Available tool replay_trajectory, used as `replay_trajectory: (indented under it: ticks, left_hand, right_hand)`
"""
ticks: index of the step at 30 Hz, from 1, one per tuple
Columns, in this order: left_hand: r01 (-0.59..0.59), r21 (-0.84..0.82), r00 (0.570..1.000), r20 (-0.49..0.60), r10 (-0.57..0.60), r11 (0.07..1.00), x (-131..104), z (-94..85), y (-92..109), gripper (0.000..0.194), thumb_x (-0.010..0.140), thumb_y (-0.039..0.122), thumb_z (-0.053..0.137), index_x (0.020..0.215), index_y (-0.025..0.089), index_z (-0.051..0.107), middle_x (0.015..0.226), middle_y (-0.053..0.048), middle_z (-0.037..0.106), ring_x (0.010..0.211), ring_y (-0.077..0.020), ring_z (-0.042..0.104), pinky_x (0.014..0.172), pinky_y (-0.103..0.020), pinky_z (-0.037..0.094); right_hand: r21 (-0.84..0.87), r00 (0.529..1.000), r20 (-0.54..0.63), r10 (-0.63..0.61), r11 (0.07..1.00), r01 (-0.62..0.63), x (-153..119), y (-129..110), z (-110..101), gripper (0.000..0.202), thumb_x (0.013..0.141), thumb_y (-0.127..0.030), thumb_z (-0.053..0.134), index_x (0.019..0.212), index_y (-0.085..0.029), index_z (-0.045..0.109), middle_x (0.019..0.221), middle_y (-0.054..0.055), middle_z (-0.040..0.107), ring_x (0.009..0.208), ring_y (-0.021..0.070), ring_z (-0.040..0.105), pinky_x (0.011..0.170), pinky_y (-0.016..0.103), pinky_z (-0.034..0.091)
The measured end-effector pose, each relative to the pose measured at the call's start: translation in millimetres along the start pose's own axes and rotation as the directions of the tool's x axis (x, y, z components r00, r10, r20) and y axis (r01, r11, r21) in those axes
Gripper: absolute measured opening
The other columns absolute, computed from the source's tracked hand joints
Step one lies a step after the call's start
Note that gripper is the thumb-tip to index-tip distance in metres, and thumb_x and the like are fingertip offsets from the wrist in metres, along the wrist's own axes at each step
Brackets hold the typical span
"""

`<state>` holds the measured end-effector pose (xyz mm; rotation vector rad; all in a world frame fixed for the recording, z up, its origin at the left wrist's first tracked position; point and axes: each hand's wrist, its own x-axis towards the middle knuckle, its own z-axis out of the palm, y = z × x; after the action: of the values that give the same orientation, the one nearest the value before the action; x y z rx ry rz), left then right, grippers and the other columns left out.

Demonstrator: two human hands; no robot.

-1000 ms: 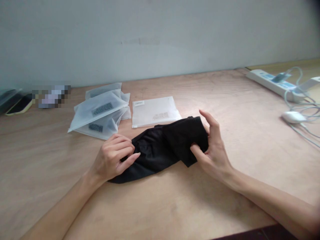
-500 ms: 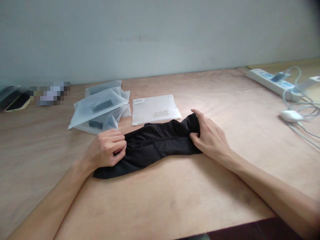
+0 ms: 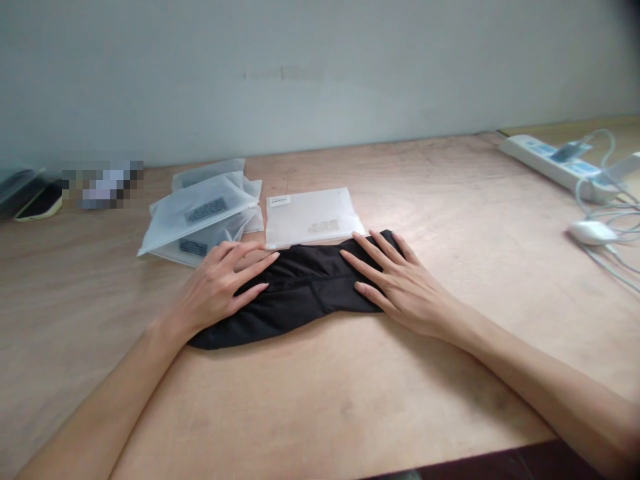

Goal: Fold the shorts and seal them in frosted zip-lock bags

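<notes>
A folded piece of black cloth (image 3: 305,293), with a seam along its length, lies on the wooden table in front of me. What kind of garment it is I cannot tell. My left hand (image 3: 223,287) rests on its left part, fingers spread and stretched out. Over the right end, my right hand (image 3: 395,280) lies flat with its fingers apart. Just behind the cloth is a flat white zip bag (image 3: 313,217) with a small label and printed text. Several frosted zip bags (image 3: 200,207) lie in a loose pile beyond my left hand.
A white power strip (image 3: 555,167) with a plug in it sits at the back right. Near it are a white charger (image 3: 593,232) and coiled cables. At the far left lies a phone (image 3: 40,201) beside a blurred-out object. A wall (image 3: 320,80) borders the table (image 3: 320,413) behind.
Both hands have let go of the cloth's ends and spread their fingers flat on it. The right hand has shifted slightly left, and the cloth's right end lies flatter.
</notes>
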<state>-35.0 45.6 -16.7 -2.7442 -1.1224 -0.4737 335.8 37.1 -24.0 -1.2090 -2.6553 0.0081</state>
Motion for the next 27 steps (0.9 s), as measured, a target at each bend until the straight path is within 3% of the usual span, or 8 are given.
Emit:
replay_trajectory:
  ticks: [4, 8, 12, 17, 21, 23, 27]
  left_hand:
    - [-0.002, -0.007, 0.999, 0.047, 0.002, 1.000, -1.0, 1.9, -3.0, 0.046, 0.105, 0.038, 0.054, 0.150, 0.030, 0.052, 0.146, -0.007, 0.060, 0.120, -0.0321, 0.056, 0.104, -0.049, 0.047]
    - [-0.022, 0.031, 0.999, -0.028, 0.023, 0.999, -3.4, 3.3, -2.7, 0.043, 0.105, 0.035, 0.057, 0.145, 0.023, 0.057, 0.133, -0.009, 0.069, 0.112, -0.0290, 0.061, 0.098, -0.043, 0.049]
    - [0.040, 0.089, 0.997, -0.065, -0.035, 0.995, -4.0, 1.8, 0.1, 0.040, 0.103, 0.039, 0.059, 0.135, 0.015, 0.064, 0.120, -0.013, 0.072, 0.104, -0.0283, 0.065, 0.096, -0.042, 0.051]
    - [0.157, 0.042, 0.984, -0.097, -0.152, 0.987, -3.3, 3.7, 0.7, 0.029, 0.104, 0.040, 0.056, 0.105, 0.016, 0.072, 0.098, -0.009, 0.073, 0.091, -0.0263, 0.065, 0.086, -0.039, 0.051]
    - [0.236, -0.112, 0.948, -0.191, -0.254, 0.965, -0.5, 1.9, 2.3, 0.022, 0.103, 0.033, 0.057, 0.095, 0.018, 0.070, 0.089, -0.005, 0.072, 0.085, -0.0214, 0.065, 0.082, -0.032, 0.050]
    - [0.277, -0.254, 0.916, -0.222, -0.335, 0.927, 0.3, -0.6, 3.1, 0.019, 0.100, 0.031, 0.059, 0.092, 0.018, 0.070, 0.086, -0.003, 0.071, 0.082, -0.0191, 0.066, 0.078, -0.029, 0.050]
    - [0.320, -0.656, 0.842, -0.133, -0.522, 0.684, -3.5, -3.0, 1.7, 0.021, 0.095, 0.035, 0.067, 0.083, 0.019, 0.071, 0.079, 0.000, 0.069, 0.073, -0.0158, 0.062, 0.069, -0.026, 0.047]
  right_hand:
    - [0.005, 0.995, 0.010, 0.098, 0.995, -0.098, -0.6, 2.9, 1.5, 0.054, 0.109, -0.047, 0.040, 0.159, -0.029, 0.041, 0.169, 0.012, 0.033, 0.156, 0.0369, 0.028, 0.122, 0.066, 0.025]
    - [0.065, 0.992, -0.035, 0.123, 0.991, -0.120, 3.8, 8.9, 1.4, 0.048, 0.110, -0.042, 0.038, 0.154, -0.027, 0.050, 0.163, 0.011, 0.045, 0.151, 0.0323, 0.040, 0.122, 0.061, 0.029]
    - [0.119, 0.965, -0.179, 0.194, 0.977, -0.175, 8.5, 19.4, 2.0, 0.043, 0.104, -0.037, 0.051, 0.143, -0.019, 0.060, 0.141, 0.014, 0.064, 0.130, 0.0326, 0.057, 0.110, 0.054, 0.045]
    - [0.128, 0.907, -0.305, 0.290, 0.956, -0.263, 10.2, 29.4, 1.2, 0.044, 0.094, -0.038, 0.066, 0.132, -0.016, 0.067, 0.111, 0.015, 0.070, 0.109, 0.0359, 0.060, 0.094, 0.054, 0.052]
    - [0.141, 0.884, -0.367, 0.288, 0.957, -0.253, 10.4, 31.4, -2.3, 0.014, 0.093, -0.035, 0.068, 0.100, -0.025, 0.075, 0.092, 0.009, 0.070, 0.096, 0.0329, 0.060, 0.089, 0.053, 0.050]
    - [0.176, 0.876, -0.398, 0.273, 0.960, -0.220, 10.6, 30.8, -4.8, 0.009, 0.093, -0.033, 0.069, 0.091, -0.026, 0.074, 0.087, 0.006, 0.070, 0.094, 0.0310, 0.060, 0.089, 0.052, 0.049]
    - [0.265, 0.861, -0.427, 0.277, 0.948, -0.174, 10.9, 29.2, -10.8, 0.006, 0.091, -0.029, 0.073, 0.096, -0.026, 0.072, 0.082, 0.002, 0.070, 0.089, 0.0270, 0.063, 0.090, 0.048, 0.048]
